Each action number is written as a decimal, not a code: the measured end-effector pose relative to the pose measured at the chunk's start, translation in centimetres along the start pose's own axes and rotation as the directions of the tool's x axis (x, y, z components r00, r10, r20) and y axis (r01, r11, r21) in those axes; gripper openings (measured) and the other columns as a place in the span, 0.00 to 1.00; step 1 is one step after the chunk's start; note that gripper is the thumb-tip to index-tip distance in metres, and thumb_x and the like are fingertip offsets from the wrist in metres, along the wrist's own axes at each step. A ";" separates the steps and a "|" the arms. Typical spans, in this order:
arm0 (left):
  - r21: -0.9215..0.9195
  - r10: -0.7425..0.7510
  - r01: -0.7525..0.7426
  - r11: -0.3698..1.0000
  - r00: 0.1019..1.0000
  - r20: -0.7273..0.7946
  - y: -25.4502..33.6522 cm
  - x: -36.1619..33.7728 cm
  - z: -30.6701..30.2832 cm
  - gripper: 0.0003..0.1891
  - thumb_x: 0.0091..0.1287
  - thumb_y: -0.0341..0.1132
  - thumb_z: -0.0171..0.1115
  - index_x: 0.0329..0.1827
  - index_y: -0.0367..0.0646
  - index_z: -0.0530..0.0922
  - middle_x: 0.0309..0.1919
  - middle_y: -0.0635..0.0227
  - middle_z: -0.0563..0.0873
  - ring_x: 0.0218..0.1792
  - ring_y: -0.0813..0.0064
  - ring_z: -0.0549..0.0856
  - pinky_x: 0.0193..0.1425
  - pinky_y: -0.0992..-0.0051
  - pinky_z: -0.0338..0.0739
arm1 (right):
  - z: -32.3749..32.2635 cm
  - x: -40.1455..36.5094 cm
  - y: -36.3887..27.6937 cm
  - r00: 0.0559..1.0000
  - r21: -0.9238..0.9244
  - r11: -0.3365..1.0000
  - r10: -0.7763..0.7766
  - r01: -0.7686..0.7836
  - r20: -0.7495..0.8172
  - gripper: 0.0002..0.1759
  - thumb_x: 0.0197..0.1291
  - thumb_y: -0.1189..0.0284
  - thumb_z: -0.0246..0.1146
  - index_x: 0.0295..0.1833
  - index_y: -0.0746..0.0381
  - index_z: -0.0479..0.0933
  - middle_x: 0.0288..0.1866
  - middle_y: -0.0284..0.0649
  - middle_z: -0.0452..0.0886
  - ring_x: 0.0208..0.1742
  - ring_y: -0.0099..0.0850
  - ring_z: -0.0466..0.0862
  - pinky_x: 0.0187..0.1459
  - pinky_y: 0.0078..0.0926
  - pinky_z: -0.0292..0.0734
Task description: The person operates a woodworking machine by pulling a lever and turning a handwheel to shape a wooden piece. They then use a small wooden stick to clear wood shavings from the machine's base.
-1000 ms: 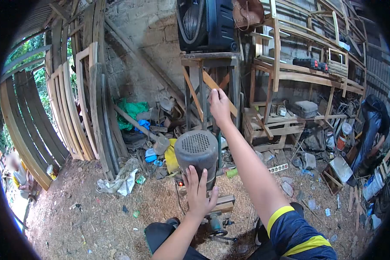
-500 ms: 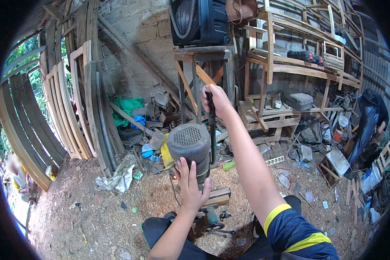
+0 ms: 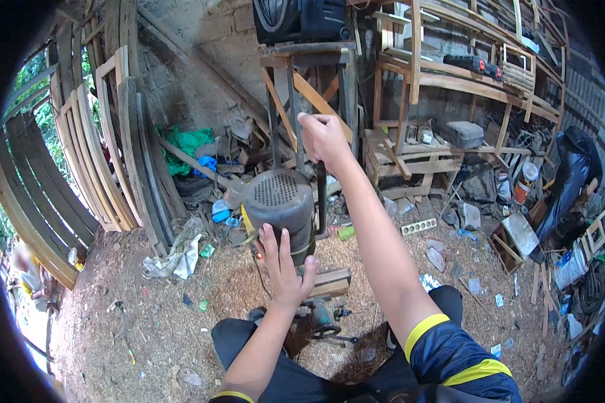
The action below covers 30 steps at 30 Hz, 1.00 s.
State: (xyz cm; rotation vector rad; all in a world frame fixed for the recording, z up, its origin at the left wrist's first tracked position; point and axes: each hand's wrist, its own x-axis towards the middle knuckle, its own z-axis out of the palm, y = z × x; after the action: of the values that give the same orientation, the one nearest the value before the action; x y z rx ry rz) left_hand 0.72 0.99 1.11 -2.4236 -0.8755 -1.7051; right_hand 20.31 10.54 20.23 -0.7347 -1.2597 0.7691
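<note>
A dark round motor housing (image 3: pixel 279 195) with a perforated top stands upright in front of me, part of a machine. My left hand (image 3: pixel 286 272) rests on its near side, fingers stretched and holding nothing. To the right of the housing rises a dark lever (image 3: pixel 321 201). My right hand (image 3: pixel 326 141) is closed around the lever's upper end, which the fingers hide. Below the motor a block of wood (image 3: pixel 331 282) sits at the machine. Nearer my legs is a green vise-like part with a small handwheel (image 3: pixel 326 331). Whatever tool is under the motor is hidden.
Wood shavings and litter cover the floor (image 3: pixel 154 336). Planks and frames (image 3: pixel 87 154) lean at left. A wooden stand (image 3: pixel 307 50) bears a black speaker behind the machine. At right are wooden racks (image 3: pixel 444 67), buckets and a bent-over person (image 3: pixel 575 174). Another person (image 3: pixel 30 272) is at far left.
The view has tilted down, so the scene sits higher and slightly left. My right hand has turned on the lever, its fingers now covering the top end. My left hand stays on the motor housing.
</note>
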 end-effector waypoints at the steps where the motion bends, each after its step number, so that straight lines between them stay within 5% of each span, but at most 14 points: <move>1: 0.000 -0.006 0.006 1.000 1.000 0.004 0.0 0.0 -0.1 0.41 0.70 0.36 0.62 0.84 0.31 0.57 0.86 0.36 0.49 0.87 0.35 0.48 0.87 0.39 0.37 | 0.1 -0.2 0.0 1.000 0.007 1.000 -0.010 0.010 -0.005 0.28 0.79 0.62 0.60 0.22 0.56 0.65 0.15 0.26 0.65 0.12 0.18 0.62 0.16 0.23 0.55; 8: -0.040 -0.051 0.048 0.998 0.995 -0.085 -1.0 0.5 -0.3 0.41 0.72 0.38 0.61 0.85 0.32 0.55 0.86 0.35 0.49 0.86 0.34 0.49 0.86 0.39 0.39 | 0.1 -6.8 0.1 0.990 -0.017 0.990 -0.143 0.143 -0.005 0.24 0.77 0.64 0.65 0.26 0.64 0.78 0.19 0.21 0.70 0.22 0.12 0.65 0.23 0.20 0.56; 14: -0.027 -0.075 0.073 0.997 0.991 -0.110 -1.7 1.5 -0.9 0.41 0.76 0.38 0.58 0.87 0.34 0.49 0.87 0.40 0.44 0.88 0.40 0.46 0.88 0.47 0.41 | 0.2 -4.6 -0.6 0.999 0.009 0.999 -0.033 0.033 -0.005 0.21 0.75 0.65 0.67 0.28 0.66 0.83 0.19 0.21 0.73 0.22 0.11 0.67 0.23 0.20 0.57; 19: -0.189 -0.087 0.048 0.981 0.976 -0.202 -3.4 1.6 0.0 0.50 0.77 0.39 0.62 0.88 0.35 0.34 0.89 0.49 0.37 0.88 0.45 0.47 0.89 0.51 0.42 | 0.2 -5.0 0.3 0.985 -0.035 0.988 -0.153 0.151 -0.077 0.19 0.73 0.65 0.68 0.34 0.71 0.85 0.20 0.22 0.73 0.24 0.12 0.68 0.25 0.22 0.59; 26: -0.012 0.006 -0.008 1.000 0.988 -0.152 -4.6 1.7 -0.6 0.47 0.80 0.45 0.61 0.90 0.52 0.37 0.88 0.44 0.37 0.88 0.43 0.45 0.87 0.45 0.47 | 0.4 -8.1 0.9 0.966 0.006 0.969 -0.245 0.247 -0.078 0.17 0.71 0.68 0.69 0.32 0.71 0.82 0.21 0.24 0.74 0.26 0.14 0.70 0.28 0.22 0.62; 30: -0.012 -0.014 0.012 1.000 0.989 -0.145 -4.8 2.2 -0.4 0.47 0.80 0.47 0.60 0.90 0.51 0.37 0.88 0.42 0.37 0.88 0.43 0.45 0.87 0.46 0.47 | 0.3 -7.0 0.8 0.973 -0.111 0.973 -0.213 0.202 -0.090 0.18 0.71 0.67 0.69 0.35 0.73 0.84 0.22 0.25 0.77 0.28 0.14 0.72 0.29 0.23 0.66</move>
State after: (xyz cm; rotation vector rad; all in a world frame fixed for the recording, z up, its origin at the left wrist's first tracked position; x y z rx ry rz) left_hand -1.37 5.78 1.92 -2.2704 -0.8671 -1.8675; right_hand 19.03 5.17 15.90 -0.7014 -1.2667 0.4945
